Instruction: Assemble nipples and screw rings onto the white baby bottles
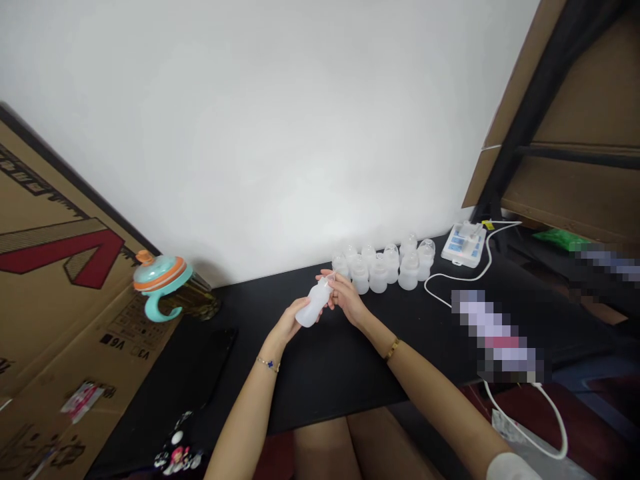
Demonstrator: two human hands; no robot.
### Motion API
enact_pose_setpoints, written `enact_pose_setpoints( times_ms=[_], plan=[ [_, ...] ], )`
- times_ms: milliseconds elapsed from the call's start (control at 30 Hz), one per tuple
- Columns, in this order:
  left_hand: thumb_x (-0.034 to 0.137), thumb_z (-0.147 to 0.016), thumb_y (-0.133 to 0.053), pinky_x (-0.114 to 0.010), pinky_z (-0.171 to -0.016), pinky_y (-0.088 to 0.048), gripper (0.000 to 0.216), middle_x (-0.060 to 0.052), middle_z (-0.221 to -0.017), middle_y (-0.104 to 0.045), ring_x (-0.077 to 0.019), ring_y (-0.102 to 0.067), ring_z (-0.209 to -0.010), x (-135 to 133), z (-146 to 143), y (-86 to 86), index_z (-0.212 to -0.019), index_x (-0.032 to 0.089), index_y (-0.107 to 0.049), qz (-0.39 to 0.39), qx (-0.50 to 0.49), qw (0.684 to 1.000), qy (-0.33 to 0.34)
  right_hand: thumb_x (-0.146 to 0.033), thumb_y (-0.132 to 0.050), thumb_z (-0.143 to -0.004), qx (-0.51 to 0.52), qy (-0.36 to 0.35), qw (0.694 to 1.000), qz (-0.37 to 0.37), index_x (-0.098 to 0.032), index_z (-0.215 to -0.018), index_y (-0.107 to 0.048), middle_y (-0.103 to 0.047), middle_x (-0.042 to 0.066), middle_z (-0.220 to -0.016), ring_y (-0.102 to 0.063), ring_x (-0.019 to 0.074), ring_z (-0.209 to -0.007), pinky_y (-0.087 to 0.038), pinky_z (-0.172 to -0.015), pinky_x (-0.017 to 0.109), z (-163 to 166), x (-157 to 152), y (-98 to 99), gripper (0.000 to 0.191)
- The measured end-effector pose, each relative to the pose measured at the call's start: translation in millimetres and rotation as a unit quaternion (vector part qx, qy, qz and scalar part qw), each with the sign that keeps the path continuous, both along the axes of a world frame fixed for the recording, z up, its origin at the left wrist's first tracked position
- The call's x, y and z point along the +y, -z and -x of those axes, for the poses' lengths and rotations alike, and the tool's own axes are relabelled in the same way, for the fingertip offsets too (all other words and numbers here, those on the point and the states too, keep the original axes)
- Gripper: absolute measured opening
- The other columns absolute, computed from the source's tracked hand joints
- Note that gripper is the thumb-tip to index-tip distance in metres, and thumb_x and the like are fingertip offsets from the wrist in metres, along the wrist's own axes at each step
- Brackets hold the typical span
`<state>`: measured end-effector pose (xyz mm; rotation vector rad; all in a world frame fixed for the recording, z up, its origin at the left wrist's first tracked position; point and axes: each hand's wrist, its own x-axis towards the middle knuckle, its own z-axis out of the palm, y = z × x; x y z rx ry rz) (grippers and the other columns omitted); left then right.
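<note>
A small translucent white baby bottle (314, 305) is held tilted above the black table, its top end pointing up and to the right. Around its lower body, my left hand (289, 320) is closed. My right hand (347, 299) grips the clear cap at the bottle's top with its fingers. Just to the right stand several similar white baby bottles (379, 277) with clear domed caps, upright in a close group near the wall.
A drinking jug with a turquoise and orange lid (163, 273) stands at left beside cardboard boxes (50, 267). A dark phone (220, 357) with a beaded charm lies on the black table (345, 373). At right are a white power strip (465, 244) and a white cable (450, 275).
</note>
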<state>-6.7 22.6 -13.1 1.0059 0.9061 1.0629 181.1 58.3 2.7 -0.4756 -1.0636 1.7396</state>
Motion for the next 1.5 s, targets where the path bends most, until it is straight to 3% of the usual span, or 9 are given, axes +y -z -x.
enact_pose_setpoints(
  times_ms=[133, 300, 533, 667, 867, 1100, 1300, 1500],
  plan=[
    [0.05, -0.079, -0.073, -0.034, -0.062, -0.052, 0.051, -0.016, -0.079, -0.073, -0.0221, -0.065, -0.064, -3, -3, -5.3, -0.093, 0.001, -0.077, -0.001, -0.067, 0.998, 0.018, -0.039, -0.068, -0.088, 0.013, -0.037, 0.999, -0.009, -0.022, -0.124, -0.067, -0.07, 0.01, -0.127, -0.059, 0.0087, -0.055, -0.044, -0.046, 0.023, -1, -1, -1.1, 0.04],
    [0.047, -0.08, -0.072, -0.034, -0.061, -0.052, 0.049, -0.019, -0.084, -0.074, -0.0223, -0.066, -0.064, -3, -3, -6.4, -0.095, 0.0, -0.076, -0.005, -0.086, 0.996, 0.011, -0.037, -0.071, -0.086, 0.018, -0.049, 0.999, -0.005, -0.021, -0.12, -0.068, -0.073, 0.008, -0.116, -0.058, 0.009, -0.055, -0.045, -0.047, 0.023, -1, 1, 0.9, 0.038],
    [0.047, -0.077, -0.076, -0.031, -0.061, -0.051, 0.048, -0.017, -0.083, -0.075, -0.0214, -0.066, -0.066, 0, -1, -1.2, -0.095, 0.003, -0.078, 0.006, -0.039, 0.999, -0.015, -0.045, -0.077, -0.08, -0.032, 0.008, 0.999, 0.011, -0.018, -0.111, -0.068, -0.063, -0.002, -0.067, -0.056, 0.0103, -0.053, -0.042, -0.046, 0.02, 1, 1, 1.2, 0.042],
    [0.05, -0.073, -0.08, -0.029, -0.06, -0.047, 0.049, -0.013, -0.076, -0.074, -0.019, -0.064, -0.061, 1, 1, -1.0, -0.093, 0.005, -0.08, -0.005, 0.012, 1.0, -0.017, -0.049, -0.079, -0.077, -0.053, 0.037, 0.998, 0.006, -0.019, -0.1, -0.066, -0.06, -0.004, -0.066, -0.055, 0.0092, -0.051, -0.041, -0.044, 0.019, 2, 1, 2.0, 0.04],
    [0.045, -0.074, -0.082, -0.026, -0.067, -0.045, 0.042, -0.011, -0.081, -0.076, -0.02, -0.066, -0.073, 0, -2, -3.3, -0.093, 0.008, -0.08, -0.036, 0.05, 0.998, -0.031, -0.054, -0.079, -0.074, -0.086, 0.075, 0.993, 0.006, -0.02, -0.094, -0.061, -0.061, -0.005, -0.069, -0.053, 0.0081, -0.047, -0.039, -0.04, 0.018, 6, 3, 6.4, 0.043],
    [0.05, -0.074, -0.078, -0.032, -0.066, -0.05, 0.048, -0.014, -0.078, -0.074, -0.0209, -0.066, -0.066, -6, -5, -3.3, -0.091, 0.005, -0.078, 0.008, -0.029, 0.999, -0.036, -0.057, -0.071, -0.082, -0.051, 0.006, 0.998, 0.026, -0.019, -0.121, -0.059, -0.061, -0.005, -0.061, -0.056, 0.0114, -0.047, -0.042, -0.042, 0.02, 11, -4, 12.1, 0.056],
    [0.051, -0.084, -0.067, -0.035, -0.065, -0.051, 0.051, -0.019, -0.079, -0.073, -0.027, -0.069, -0.072, -9, -7, -4.7, -0.091, 0.002, -0.075, 0.015, -0.1, 0.995, 0.024, -0.054, -0.063, -0.092, 0.034, -0.083, 0.995, 0.036, -0.016, -0.111, -0.066, -0.056, -0.004, -0.058, -0.056, 0.0141, -0.047, -0.047, -0.045, 0.025, 11, -13, 2.9, 0.042],
    [0.05, -0.086, -0.065, -0.036, -0.069, -0.052, 0.05, -0.022, -0.086, -0.073, -0.0309, -0.071, -0.083, -9, -8, -4.1, -0.096, 0.001, -0.075, 0.022, -0.116, 0.992, 0.041, -0.052, -0.068, -0.09, 0.047, -0.089, 0.994, 0.051, -0.017, -0.106, -0.064, -0.054, -0.004, -0.058, -0.053, 0.0135, -0.047, -0.047, -0.043, 0.025, 10, -13, 0.0, 0.038]
  ],
)
